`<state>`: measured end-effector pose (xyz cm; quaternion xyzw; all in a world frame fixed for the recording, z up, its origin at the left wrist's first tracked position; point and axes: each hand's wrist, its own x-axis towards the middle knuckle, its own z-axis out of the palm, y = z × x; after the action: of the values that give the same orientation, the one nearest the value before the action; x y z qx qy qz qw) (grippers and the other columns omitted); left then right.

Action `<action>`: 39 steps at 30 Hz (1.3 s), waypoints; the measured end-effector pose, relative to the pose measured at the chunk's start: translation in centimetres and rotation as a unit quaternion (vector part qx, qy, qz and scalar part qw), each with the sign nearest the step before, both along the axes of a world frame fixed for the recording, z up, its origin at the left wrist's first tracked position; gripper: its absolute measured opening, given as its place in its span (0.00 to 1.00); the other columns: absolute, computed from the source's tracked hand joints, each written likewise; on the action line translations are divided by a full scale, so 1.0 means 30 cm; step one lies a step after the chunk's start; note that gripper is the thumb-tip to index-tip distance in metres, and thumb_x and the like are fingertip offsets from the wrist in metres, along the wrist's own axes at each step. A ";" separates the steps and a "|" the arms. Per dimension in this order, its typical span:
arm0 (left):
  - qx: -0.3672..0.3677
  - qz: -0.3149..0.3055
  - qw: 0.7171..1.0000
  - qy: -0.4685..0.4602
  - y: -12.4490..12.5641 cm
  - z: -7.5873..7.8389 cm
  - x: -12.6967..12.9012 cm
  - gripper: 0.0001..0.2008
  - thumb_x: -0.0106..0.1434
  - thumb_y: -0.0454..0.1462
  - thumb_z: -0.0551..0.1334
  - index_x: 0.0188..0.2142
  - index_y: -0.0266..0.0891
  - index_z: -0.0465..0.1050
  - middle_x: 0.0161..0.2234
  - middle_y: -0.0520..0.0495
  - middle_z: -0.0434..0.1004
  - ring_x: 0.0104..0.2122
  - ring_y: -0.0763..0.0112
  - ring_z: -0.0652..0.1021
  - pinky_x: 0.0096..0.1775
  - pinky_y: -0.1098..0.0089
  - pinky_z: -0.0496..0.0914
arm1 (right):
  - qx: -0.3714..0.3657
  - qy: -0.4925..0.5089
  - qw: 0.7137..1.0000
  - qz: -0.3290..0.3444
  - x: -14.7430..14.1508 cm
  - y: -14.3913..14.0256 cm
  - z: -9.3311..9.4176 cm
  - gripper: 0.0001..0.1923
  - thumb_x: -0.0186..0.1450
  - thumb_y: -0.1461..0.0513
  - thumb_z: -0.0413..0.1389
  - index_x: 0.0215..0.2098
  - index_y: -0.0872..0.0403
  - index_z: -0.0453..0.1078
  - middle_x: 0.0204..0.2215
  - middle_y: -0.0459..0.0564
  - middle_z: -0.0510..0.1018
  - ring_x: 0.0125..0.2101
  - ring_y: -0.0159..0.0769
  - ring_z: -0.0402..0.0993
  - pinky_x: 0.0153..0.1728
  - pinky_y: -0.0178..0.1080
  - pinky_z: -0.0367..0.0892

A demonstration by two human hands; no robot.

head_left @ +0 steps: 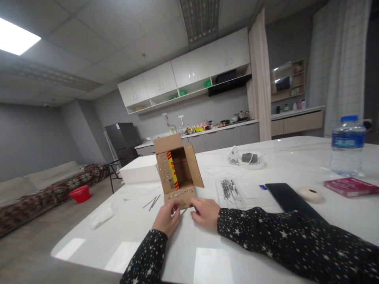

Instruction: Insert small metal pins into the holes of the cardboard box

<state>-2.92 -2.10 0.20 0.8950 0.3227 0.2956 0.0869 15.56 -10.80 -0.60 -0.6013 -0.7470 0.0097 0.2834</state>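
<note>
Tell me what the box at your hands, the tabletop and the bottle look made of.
The box looks like brown corrugated cardboard, matte, with folded flaps and rows of small shiny studs. The tabletop is white and glossy, mirroring ceiling lights; stone or laminate, can't tell. The bottle seems clear thin plastic with a blue cap.

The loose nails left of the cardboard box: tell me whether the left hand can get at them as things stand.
Probably yes. The left hand rests at the front flap of the cardboard box, and the loose nails lie on bare white table just beyond it to the left, with nothing between them.
</note>
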 end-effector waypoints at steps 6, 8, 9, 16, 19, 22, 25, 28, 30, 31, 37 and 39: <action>0.036 0.013 0.998 -0.051 0.035 0.073 0.010 0.09 0.61 0.39 0.54 0.36 0.40 0.70 0.30 0.50 0.73 0.27 0.73 0.71 0.34 0.70 0.67 | -0.002 -0.004 1.000 0.000 0.001 -0.002 0.005 0.11 0.62 0.60 0.51 0.43 0.49 0.65 0.37 0.44 0.75 0.33 0.34 0.69 0.31 0.35 0.51; 0.043 0.022 0.996 -0.073 0.045 0.104 0.024 0.08 0.61 0.40 0.55 0.35 0.40 0.70 0.29 0.51 0.73 0.26 0.74 0.71 0.34 0.71 0.67 | -0.006 -0.005 1.000 0.000 0.001 -0.004 0.008 0.11 0.62 0.59 0.50 0.44 0.50 0.65 0.37 0.45 0.75 0.33 0.34 0.69 0.31 0.36 0.51; 0.046 0.024 0.996 -0.079 0.050 0.119 0.033 0.08 0.61 0.40 0.55 0.34 0.40 0.70 0.29 0.51 0.73 0.26 0.74 0.71 0.34 0.71 0.68 | -0.008 -0.006 1.000 -0.001 0.000 -0.005 0.010 0.11 0.62 0.59 0.50 0.44 0.50 0.65 0.36 0.45 0.75 0.33 0.34 0.69 0.31 0.36 0.52; 0.067 0.020 0.987 -0.146 0.091 0.153 0.116 0.09 0.60 0.40 0.57 0.34 0.39 0.73 0.30 0.49 0.74 0.29 0.73 0.74 0.35 0.70 0.70 | -0.013 -0.015 1.000 -0.002 -0.002 -0.003 0.007 0.12 0.62 0.59 0.50 0.44 0.50 0.65 0.36 0.45 0.75 0.33 0.34 0.69 0.31 0.36 0.51; 0.074 0.009 0.981 -0.179 0.103 0.122 0.140 0.09 0.61 0.39 0.57 0.35 0.39 0.74 0.30 0.48 0.74 0.28 0.73 0.74 0.33 0.70 0.70 | -0.006 -0.021 1.000 -0.001 0.001 -0.001 0.002 0.12 0.62 0.59 0.50 0.44 0.50 0.65 0.36 0.45 0.75 0.32 0.34 0.69 0.30 0.36 0.50; 0.091 0.000 0.978 -0.190 0.111 0.085 0.147 0.09 0.61 0.38 0.57 0.36 0.39 0.75 0.30 0.48 0.73 0.28 0.73 0.74 0.33 0.70 0.71 | 0.003 -0.023 1.000 0.002 0.003 0.002 -0.004 0.12 0.62 0.59 0.50 0.44 0.50 0.65 0.36 0.45 0.75 0.31 0.34 0.69 0.29 0.36 0.49; 0.108 -0.005 0.976 -0.189 0.118 0.060 0.145 0.09 0.62 0.38 0.57 0.37 0.40 0.75 0.31 0.48 0.73 0.28 0.74 0.74 0.33 0.71 0.71 | 0.005 -0.021 1.000 0.003 0.002 0.006 -0.008 0.11 0.62 0.59 0.50 0.44 0.49 0.65 0.35 0.44 0.75 0.31 0.34 0.68 0.29 0.36 0.49; 0.117 0.006 0.974 -0.193 0.123 0.042 0.146 0.09 0.62 0.38 0.56 0.37 0.40 0.75 0.32 0.48 0.73 0.27 0.75 0.73 0.32 0.71 0.71 | 0.006 -0.020 1.000 0.002 0.002 0.009 -0.012 0.11 0.62 0.59 0.50 0.43 0.49 0.65 0.35 0.44 0.75 0.31 0.34 0.68 0.29 0.36 0.49; 0.122 0.013 0.973 -0.197 0.127 0.033 0.149 0.09 0.62 0.38 0.56 0.37 0.40 0.75 0.33 0.48 0.73 0.26 0.75 0.73 0.32 0.71 0.70 | 0.007 -0.021 1.000 0.002 0.002 0.010 -0.014 0.11 0.62 0.59 0.50 0.43 0.50 0.65 0.35 0.45 0.75 0.32 0.34 0.68 0.29 0.36 0.49; 0.125 0.015 0.972 -0.199 0.128 0.029 0.151 0.09 0.62 0.38 0.56 0.37 0.40 0.75 0.33 0.48 0.73 0.26 0.75 0.73 0.32 0.71 0.70 | 0.008 -0.021 1.000 0.003 0.002 0.010 -0.015 0.11 0.62 0.59 0.50 0.43 0.50 0.65 0.35 0.45 0.75 0.31 0.33 0.68 0.29 0.36 0.48; 0.132 0.025 0.969 -0.206 0.124 0.023 0.155 0.09 0.62 0.38 0.56 0.37 0.40 0.75 0.33 0.48 0.74 0.27 0.75 0.73 0.32 0.71 0.71 | 0.016 -0.021 1.000 0.006 0.004 0.011 -0.019 0.11 0.62 0.60 0.51 0.43 0.50 0.65 0.34 0.44 0.75 0.31 0.33 0.68 0.29 0.35 0.48; 0.133 0.021 0.969 -0.205 0.120 0.025 0.157 0.09 0.63 0.38 0.56 0.37 0.40 0.75 0.34 0.47 0.74 0.27 0.75 0.73 0.32 0.71 0.71 | 0.014 -0.023 1.000 0.007 0.004 0.011 -0.019 0.11 0.62 0.60 0.50 0.43 0.50 0.64 0.34 0.44 0.75 0.31 0.33 0.68 0.29 0.35 0.49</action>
<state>1.78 1.52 0.94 0.8118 0.2748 0.5147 0.0247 15.69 -10.47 -1.16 -0.5923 -0.7574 -0.0133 0.2744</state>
